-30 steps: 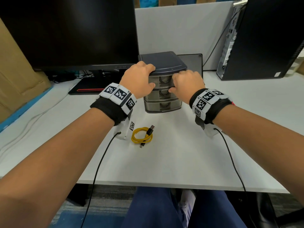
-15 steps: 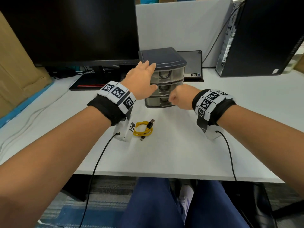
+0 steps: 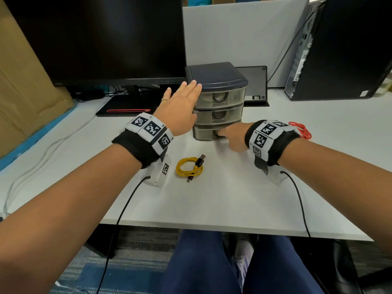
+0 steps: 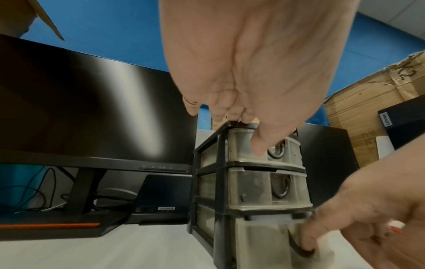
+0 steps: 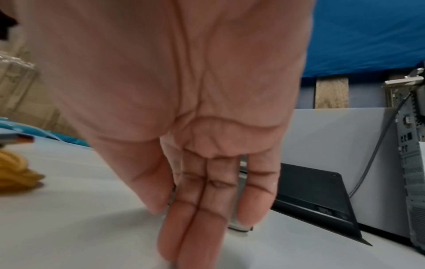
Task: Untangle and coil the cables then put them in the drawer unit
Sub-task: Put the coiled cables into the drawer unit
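A small three-drawer unit (image 3: 216,75) with a dark lid stands mid-desk. My left hand (image 3: 188,96) lies flat and open against its top left edge, fingertips (image 4: 239,118) on the lid rim and thumb on the top drawer's front. My right hand (image 3: 222,137) pinches the dark handle of the bottom drawer (image 4: 262,240), which sits slightly out of the frame. A coiled yellow cable (image 3: 189,168) lies on the desk in front of the unit, between my wrists, and shows blurred in the right wrist view (image 5: 13,172). A red cable (image 3: 301,129) peeks out behind my right wrist.
A black monitor (image 3: 95,39) on its stand fills the back left, a dark tablet-like slab (image 3: 254,83) leans behind the unit, and a PC tower (image 3: 343,49) stands at back right. Cardboard (image 3: 19,81) leans at far left. The white desk (image 3: 212,204) ends near my knees.
My right hand dropped from the middle drawer to the bottom drawer's handle. My left hand let go of the lid and now lies flat against it. The bottom drawer has come slightly out.
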The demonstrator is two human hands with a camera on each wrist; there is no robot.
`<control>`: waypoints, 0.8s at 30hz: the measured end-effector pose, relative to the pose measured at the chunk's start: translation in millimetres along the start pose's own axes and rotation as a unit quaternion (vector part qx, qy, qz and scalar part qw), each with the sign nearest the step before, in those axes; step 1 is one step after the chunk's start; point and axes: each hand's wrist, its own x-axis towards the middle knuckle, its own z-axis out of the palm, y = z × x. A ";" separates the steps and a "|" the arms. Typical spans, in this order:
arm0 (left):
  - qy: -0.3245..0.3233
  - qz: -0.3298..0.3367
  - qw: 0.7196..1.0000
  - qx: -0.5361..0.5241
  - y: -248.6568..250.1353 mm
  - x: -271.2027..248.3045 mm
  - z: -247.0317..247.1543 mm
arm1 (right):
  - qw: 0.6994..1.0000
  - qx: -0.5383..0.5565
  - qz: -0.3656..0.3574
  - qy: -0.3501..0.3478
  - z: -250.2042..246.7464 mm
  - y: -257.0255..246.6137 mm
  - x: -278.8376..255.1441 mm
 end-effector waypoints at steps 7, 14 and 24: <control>-0.019 -0.010 1.000 -0.020 1.4 -4.2 -2.3 | 1.000 -0.001 -0.024 -0.006 12.1 -8.6 -32.6; -0.179 0.005 0.983 0.033 28.7 -39.3 -12.3 | 0.998 -0.038 -0.054 0.014 2.7 -8.1 -43.7; -0.334 0.019 0.936 0.108 44.9 -51.3 14.6 | 0.998 -0.036 0.054 -0.006 -9.4 18.5 -70.9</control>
